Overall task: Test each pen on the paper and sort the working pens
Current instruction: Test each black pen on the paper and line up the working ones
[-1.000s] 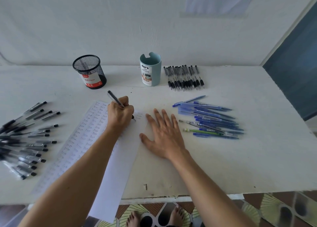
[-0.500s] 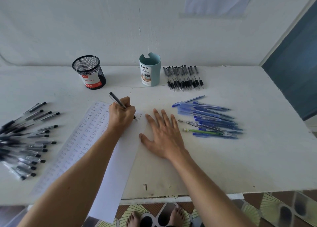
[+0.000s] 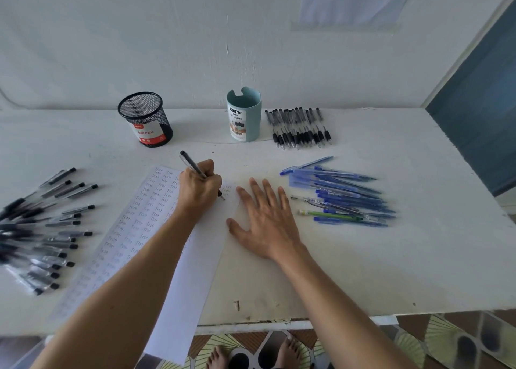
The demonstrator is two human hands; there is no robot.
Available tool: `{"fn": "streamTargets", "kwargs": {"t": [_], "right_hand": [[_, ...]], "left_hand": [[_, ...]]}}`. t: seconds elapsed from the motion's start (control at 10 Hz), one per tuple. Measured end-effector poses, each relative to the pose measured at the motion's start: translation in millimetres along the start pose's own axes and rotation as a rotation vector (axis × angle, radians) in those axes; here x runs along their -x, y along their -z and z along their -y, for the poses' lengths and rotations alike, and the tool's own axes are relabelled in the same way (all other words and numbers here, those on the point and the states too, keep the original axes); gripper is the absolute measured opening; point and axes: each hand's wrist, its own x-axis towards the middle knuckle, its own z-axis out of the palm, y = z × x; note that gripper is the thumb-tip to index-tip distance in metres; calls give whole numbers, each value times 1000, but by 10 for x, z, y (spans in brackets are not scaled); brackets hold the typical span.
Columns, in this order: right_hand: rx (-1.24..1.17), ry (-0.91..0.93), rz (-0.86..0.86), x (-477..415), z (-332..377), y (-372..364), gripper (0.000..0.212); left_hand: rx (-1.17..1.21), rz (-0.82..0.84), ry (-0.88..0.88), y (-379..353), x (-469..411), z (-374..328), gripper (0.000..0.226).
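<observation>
A: Where is the pen sitting?
B: The left grip [image 3: 199, 190] is pinching the pen [image 3: 192, 166] in curled fingers. The tip is touching the paper [image 3: 145, 220] near its far right corner, beside a short column of scrawls.
A: And the other one?
B: The right grip [image 3: 268, 223] is lying flat and spread on the counter [image 3: 391, 271], holding nothing, just beside the paper's right edge. I cannot tell whether the thumb is touching it.
A: So what is worrying you?
B: Nothing seems to be pinning the paper, and its near end is hanging over the counter's edge. A hard stroke could be dragging it sideways. The tip is working close to the paper's edge, so it may be running off onto the counter. The left forearm is crossing over written rows, which is risking smears.
A: Sorting?
B: A black heap [image 3: 42, 234] is lying at the left and a black row [image 3: 298, 128] at the back. Dropping this pen among the wrong ones is the easy slip.
</observation>
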Motion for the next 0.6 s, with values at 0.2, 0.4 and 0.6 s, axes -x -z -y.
{"fn": "streamTargets", "kwargs": {"t": [0.2, 0.4, 0.6], "right_hand": [[-3, -7, -11, 10, 16, 12, 89], [-9, -7, -6, 14, 10, 32, 79], [-5, -6, 5, 17, 12, 55, 78]], "left_hand": [[7, -15, -16, -8, 11, -8, 35], [240, -40, 89, 74, -42, 5, 25], [405, -66, 149, 111, -109, 38, 31]]}}
